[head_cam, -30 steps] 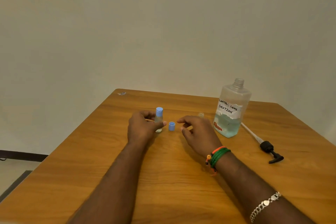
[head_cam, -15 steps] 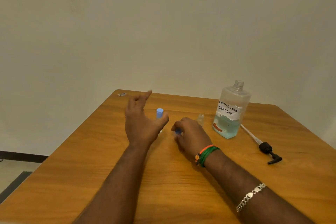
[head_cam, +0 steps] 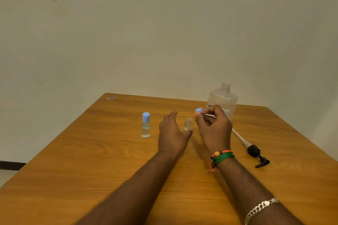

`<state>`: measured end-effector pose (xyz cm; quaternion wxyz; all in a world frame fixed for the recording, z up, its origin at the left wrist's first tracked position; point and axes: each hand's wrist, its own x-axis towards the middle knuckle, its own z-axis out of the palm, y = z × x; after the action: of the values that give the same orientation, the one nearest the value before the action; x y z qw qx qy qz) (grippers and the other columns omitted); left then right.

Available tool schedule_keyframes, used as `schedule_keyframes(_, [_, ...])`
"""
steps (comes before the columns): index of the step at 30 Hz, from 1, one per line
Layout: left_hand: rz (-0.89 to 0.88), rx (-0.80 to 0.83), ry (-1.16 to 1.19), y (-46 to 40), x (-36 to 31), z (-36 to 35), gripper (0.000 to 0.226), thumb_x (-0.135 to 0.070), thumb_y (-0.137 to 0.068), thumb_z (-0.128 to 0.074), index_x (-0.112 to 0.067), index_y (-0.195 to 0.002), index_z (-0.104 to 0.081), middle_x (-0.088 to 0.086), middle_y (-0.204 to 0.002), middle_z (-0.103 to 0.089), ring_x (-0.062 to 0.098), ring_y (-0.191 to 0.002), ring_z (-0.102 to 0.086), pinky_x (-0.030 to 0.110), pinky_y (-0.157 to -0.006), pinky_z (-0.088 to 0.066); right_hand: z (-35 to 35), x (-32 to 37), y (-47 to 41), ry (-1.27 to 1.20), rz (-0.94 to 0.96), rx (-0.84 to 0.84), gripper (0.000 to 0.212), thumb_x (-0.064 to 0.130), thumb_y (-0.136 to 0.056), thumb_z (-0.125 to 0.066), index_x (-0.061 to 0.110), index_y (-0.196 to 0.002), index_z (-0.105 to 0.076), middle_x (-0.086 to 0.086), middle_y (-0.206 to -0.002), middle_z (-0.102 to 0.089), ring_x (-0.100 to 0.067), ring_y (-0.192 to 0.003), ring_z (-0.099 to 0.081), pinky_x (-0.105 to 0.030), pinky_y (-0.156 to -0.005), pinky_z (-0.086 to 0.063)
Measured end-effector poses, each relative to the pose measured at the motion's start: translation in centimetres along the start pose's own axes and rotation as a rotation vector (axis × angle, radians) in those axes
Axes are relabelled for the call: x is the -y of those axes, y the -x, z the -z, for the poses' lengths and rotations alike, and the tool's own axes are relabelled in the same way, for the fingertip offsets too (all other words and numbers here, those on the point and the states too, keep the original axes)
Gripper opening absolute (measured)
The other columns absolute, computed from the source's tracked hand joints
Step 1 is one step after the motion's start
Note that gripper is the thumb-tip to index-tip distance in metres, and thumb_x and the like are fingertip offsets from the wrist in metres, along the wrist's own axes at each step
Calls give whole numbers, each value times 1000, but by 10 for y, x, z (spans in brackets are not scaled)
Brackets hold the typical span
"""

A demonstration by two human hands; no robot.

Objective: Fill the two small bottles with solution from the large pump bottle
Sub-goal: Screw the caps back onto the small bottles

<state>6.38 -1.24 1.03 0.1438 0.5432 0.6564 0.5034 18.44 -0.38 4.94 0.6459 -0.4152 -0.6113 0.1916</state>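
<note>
Broadly, a wooden table (head_cam: 91, 160) is filling the lower half of the view, its far edge lying against a plain wall (head_cam: 146, 33) and its left and right edges running out of sight toward the camera. One large bottle (head_cam: 224, 101) is standing uncapped near the far right edge, partly hidden behind the right hand; its upper part is looking clear, and how much liquid it is holding cannot be told. One pump (head_cam: 253, 149), black-headed with a white tube, is lying flat on the wood just right of that hand. Two small bottles are standing upright: the capped bottle (head_cam: 145, 125) is sitting alone to the left, filled with clear liquid up to near its shoulder, while the open bottle (head_cam: 188, 124) is standing between the two hands, its contents too faint to judge. The left hand (head_cam: 172, 133) is reaching beside the open bottle with fingers straight and slightly spread, the thumb lying right at the bottle's base; whether it is touching cannot be told. The right hand (head_cam: 214, 129) is hovering above the wood, curled fingers and thumb pinching one blue cap (head_cam: 199, 110) just up and right of the open bottle's mouth. Bare wood is lying wide on the left side and across the near part under the forearms.
</note>
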Motion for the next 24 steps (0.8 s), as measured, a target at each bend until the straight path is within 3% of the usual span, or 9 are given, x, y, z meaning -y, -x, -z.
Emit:
schedule_keyframes(4, [13, 9, -36, -3, 6, -13, 69, -39, -86, -86, -24, -148, -58, -5, -143, -64, 20, -135, -54, 41, -108, -51, 0, -8, 4, 28, -19, 79, 32, 20, -94, -68, 25, -126, -63, 10, -108, -67, -10, -96, -70, -20, -78, -59])
schedule_keyframes(6, [-14, 23, -18, -3, 9, -16, 51, -37, -87, -85, -26, -134, -68, -9, -128, -72, 17, -123, -62, 42, -100, -55, 2, -11, 4, 23, -26, 112, 28, 19, -96, -65, 23, -124, -67, 8, -115, -68, -10, -103, -69, -18, -82, -57])
schedule_keyframes(9, [-7, 34, 20, -2, 10, -14, 39, -35, -86, -87, -27, -121, -74, -14, -110, -74, 7, -100, -66, 30, -80, -55, 3, -14, 4, -27, -74, 143, 21, 17, -95, -66, 25, -115, -72, 10, -116, -71, -4, -106, -68, -12, -81, -55])
schedule_keyframes(12, [7, 52, 37, 0, 13, -10, 37, -35, -80, -91, -33, -112, -74, -21, -95, -69, -5, -87, -60, 20, -67, -46, 3, -15, 6, -47, -102, 154, 21, 16, -93, -69, 24, -112, -73, 11, -114, -72, -3, -106, -68, -19, -88, -57])
schedule_keyframes(15, [-3, 60, 34, 0, 15, -5, 31, -35, -76, -92, -43, -96, -69, -26, -86, -66, -8, -83, -59, 20, -65, -47, 0, -15, 8, -56, -117, 189, 21, 14, -92, -71, 24, -110, -73, 9, -111, -73, -5, -105, -69, -25, -89, -58])
schedule_keyframes(20, [5, 76, 60, 0, 15, -1, 29, -36, -79, -90, -35, -104, -75, -19, -92, -72, -1, -87, -63, 31, -73, -57, -1, -16, 10, -33, -112, 274, 19, 13, -91, -71, 24, -106, -73, 11, -101, -75, -3, -96, -71, -32, -87, -60])
schedule_keyframes(24, [11, 83, 94, 0, 16, -1, 29, -34, -85, -86, -30, -112, -78, -16, -97, -74, 0, -89, -62, 29, -69, -52, 0, -20, 9, 50, -80, 330, 24, 10, -91, -70, 28, -108, -72, 11, -103, -74, -4, -97, -70, -33, -86, -60])
